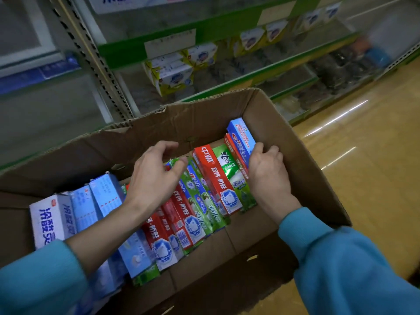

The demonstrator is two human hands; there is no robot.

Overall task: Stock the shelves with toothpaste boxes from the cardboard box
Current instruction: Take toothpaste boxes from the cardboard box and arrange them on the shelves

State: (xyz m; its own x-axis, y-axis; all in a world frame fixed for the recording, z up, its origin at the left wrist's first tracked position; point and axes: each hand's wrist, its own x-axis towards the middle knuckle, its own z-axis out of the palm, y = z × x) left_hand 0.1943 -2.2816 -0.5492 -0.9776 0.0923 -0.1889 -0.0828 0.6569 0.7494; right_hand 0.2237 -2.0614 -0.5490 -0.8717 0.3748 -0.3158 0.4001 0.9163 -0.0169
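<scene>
At far left inside the cardboard box (302,142), a white toothpaste box with blue characters (51,220) stands against the left wall, with pale blue toothpaste boxes (100,201) packed just beside it. A teal sleeve (38,285) covers the left forearm, which crosses over these packs.

The left hand (154,176) hovers over the middle of the row, fingers spread and loosely curved, holding nothing; its fingertips sit above the tops of the red and green packs. Whether it touches them cannot be told.

Beneath and right of that hand, red toothpaste boxes (179,214) lie slanted, overlapping one another, with green toothpaste boxes (204,201) between them. Further right, a tall red box (216,178) leans beside a green Darlie box (234,176).

At the right end of the row, the right hand (268,173) grasps a blue toothpaste box (242,137), thumb and fingers curled round its right edge. This pack stands higher than its neighbours, near the carton's far right corner and still within it. A further red pack sits just beside it.

Behind the carton, green-edged shelves (204,30) carry white-and-yellow boxed goods (175,76); items further right are blurred. Glossy yellow flooring (363,155) lies to the right.
</scene>
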